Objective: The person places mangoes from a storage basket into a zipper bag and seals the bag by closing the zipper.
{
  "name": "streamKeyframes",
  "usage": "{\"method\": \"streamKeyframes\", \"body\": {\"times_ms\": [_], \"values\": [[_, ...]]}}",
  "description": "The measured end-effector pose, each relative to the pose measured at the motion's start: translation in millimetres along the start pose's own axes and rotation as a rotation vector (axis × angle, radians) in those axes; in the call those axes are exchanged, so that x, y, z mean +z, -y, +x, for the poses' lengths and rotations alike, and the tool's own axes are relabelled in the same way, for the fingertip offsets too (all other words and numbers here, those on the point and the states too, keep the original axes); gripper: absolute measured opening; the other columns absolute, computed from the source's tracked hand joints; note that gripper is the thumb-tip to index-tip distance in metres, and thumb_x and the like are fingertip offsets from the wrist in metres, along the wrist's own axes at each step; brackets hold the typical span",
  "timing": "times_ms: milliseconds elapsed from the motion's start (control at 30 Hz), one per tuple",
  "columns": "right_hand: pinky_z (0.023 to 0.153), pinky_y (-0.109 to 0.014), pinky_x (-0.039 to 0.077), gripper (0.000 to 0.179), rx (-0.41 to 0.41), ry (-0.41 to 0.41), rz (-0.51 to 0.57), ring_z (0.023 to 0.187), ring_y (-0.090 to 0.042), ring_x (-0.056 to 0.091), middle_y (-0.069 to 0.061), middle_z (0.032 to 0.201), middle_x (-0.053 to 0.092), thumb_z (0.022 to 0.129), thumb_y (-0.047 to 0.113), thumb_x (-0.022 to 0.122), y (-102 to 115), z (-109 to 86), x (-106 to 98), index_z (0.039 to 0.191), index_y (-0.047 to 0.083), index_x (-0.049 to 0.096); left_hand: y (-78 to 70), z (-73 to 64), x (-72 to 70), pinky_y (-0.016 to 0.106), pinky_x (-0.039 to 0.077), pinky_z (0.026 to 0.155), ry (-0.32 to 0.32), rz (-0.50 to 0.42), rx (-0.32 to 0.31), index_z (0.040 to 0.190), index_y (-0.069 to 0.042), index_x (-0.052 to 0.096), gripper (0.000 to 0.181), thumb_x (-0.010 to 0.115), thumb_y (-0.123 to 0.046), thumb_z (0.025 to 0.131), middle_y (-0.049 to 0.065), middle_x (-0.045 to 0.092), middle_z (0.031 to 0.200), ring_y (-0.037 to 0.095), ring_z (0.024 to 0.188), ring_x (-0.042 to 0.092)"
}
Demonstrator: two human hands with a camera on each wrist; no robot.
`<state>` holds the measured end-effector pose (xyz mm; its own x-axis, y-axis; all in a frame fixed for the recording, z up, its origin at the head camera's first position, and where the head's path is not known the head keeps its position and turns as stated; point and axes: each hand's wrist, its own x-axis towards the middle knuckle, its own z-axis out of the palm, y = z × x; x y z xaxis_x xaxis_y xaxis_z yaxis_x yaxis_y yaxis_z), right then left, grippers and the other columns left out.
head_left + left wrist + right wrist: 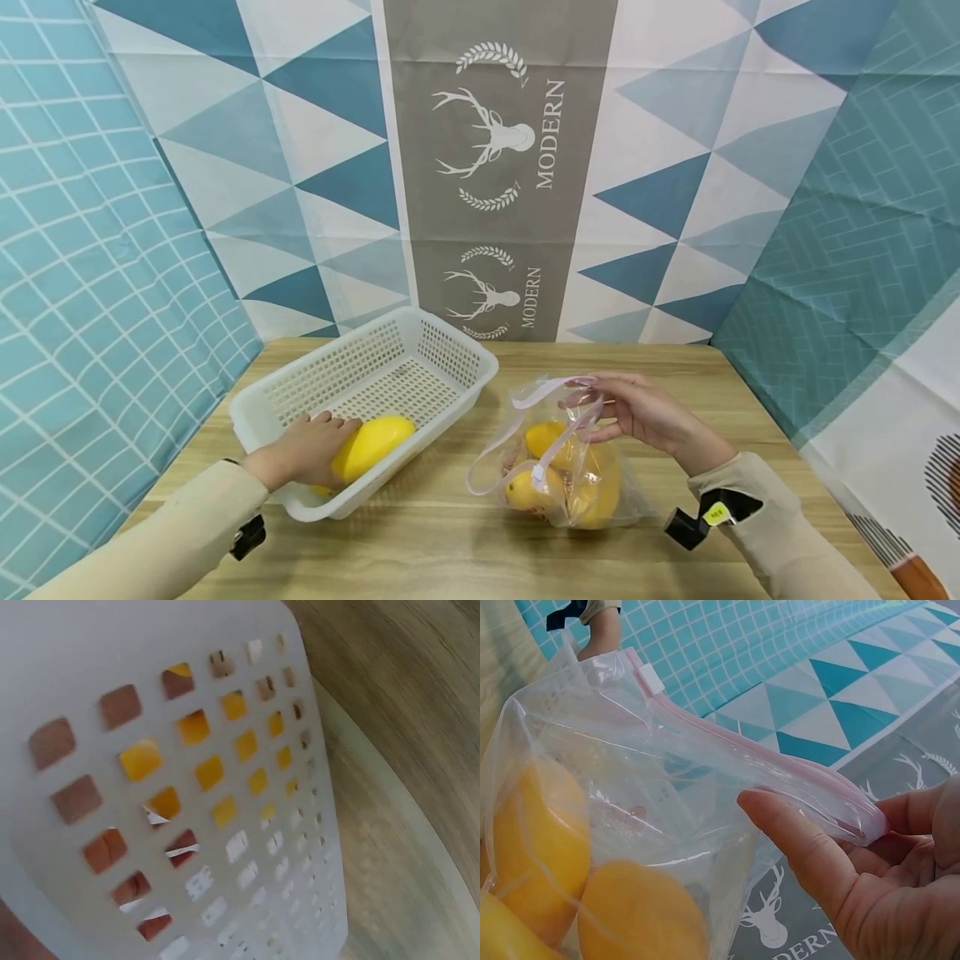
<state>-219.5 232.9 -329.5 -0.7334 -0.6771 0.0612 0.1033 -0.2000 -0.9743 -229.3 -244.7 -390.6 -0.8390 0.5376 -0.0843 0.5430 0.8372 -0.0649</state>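
In the head view my left hand [311, 450] reaches into the white plastic basket [442, 421] and grips a yellow mango [378, 446] at its near end. Another bit of yellow shows beneath that hand. Through the basket's holes, the left wrist view shows patches of the mango [210, 772] and fingers. My right hand [637, 408] holds the rim of a clear zip bag [633, 500], whose mouth gapes to the left. In the right wrist view the fingers pinch the pink-edged rim, with the thumb [795, 840] along the bag's side. Several yellow mangoes [641, 915] lie inside the bag.
The basket stands at the left of the wooden table [420, 550], the bag right of the middle. A patterned cloth [495, 208] hangs behind the table, with a blue tiled-print cloth [90, 275] at left. A white slider [651, 679] sits on the zip.
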Motion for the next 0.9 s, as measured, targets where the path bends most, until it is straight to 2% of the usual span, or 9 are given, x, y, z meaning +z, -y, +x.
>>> {"method": "streamKeyframes", "body": {"times_ms": [133, 367, 533, 767, 900], "values": [[0.08, -0.043, 0.056, 0.036, 0.004, -0.009, -0.004, 0.093, -0.022, 0.071, -0.011, 0.117, 0.069, 0.109, 0.013, 0.035, 0, 0.5, 0, 0.125, 0.012, 0.068, 2.7, -0.1, 1.7, 0.06, 0.047, 0.08, -0.035, 0.019, 0.028, 0.128, -0.001, 0.056, 0.077, 0.084, -0.045, 0.071, 0.014, 0.064, 0.109, 0.033, 0.096, 0.056], [0.078, -0.043, 0.057, 0.034, 0.023, -0.059, -0.033, 0.089, -0.021, 0.071, -0.011, 0.115, 0.069, 0.108, 0.014, 0.037, 2, 1.8, 1, 0.12, 0.015, 0.069, 4.6, -0.5, -1.9, 0.046, 0.048, 0.068, -0.153, 0.077, 0.068, 0.126, -0.004, 0.06, 0.071, 0.084, -0.041, 0.071, 0.009, 0.062, 0.097, 0.026, 0.084, 0.053], [0.079, -0.043, 0.057, 0.035, 0.024, -0.059, -0.022, 0.09, -0.021, 0.071, -0.011, 0.115, 0.069, 0.109, 0.014, 0.036, 2, 1.3, 1, 0.12, 0.015, 0.069, 4.9, -0.5, -5.4, 0.04, 0.045, 0.063, -0.177, 0.138, 0.093, 0.125, -0.004, 0.062, 0.07, 0.085, -0.04, 0.069, 0.008, 0.061, 0.093, 0.025, 0.082, 0.053], [0.079, -0.042, 0.057, 0.034, 0.017, -0.059, -0.017, 0.092, -0.022, 0.071, -0.011, 0.115, 0.069, 0.108, 0.014, 0.038, 1, 0.4, 1, 0.126, 0.006, 0.066, 2.7, -0.5, -10.1, 0.036, 0.043, 0.061, -0.209, 0.16, 0.1, 0.125, -0.005, 0.063, 0.073, 0.09, -0.036, 0.064, 0.007, 0.059, 0.091, 0.024, 0.082, 0.052], [0.08, -0.042, 0.057, 0.033, 0.009, -0.039, -0.024, 0.093, -0.022, 0.071, -0.011, 0.116, 0.069, 0.108, 0.013, 0.039, 0, 0.9, 1, 0.125, 0.008, 0.067, 3.1, -0.9, -13.5, 0.036, 0.042, 0.061, -0.23, 0.172, 0.091, 0.124, -0.005, 0.062, 0.073, 0.09, -0.035, 0.063, 0.007, 0.057, 0.09, 0.024, 0.082, 0.051]]}}
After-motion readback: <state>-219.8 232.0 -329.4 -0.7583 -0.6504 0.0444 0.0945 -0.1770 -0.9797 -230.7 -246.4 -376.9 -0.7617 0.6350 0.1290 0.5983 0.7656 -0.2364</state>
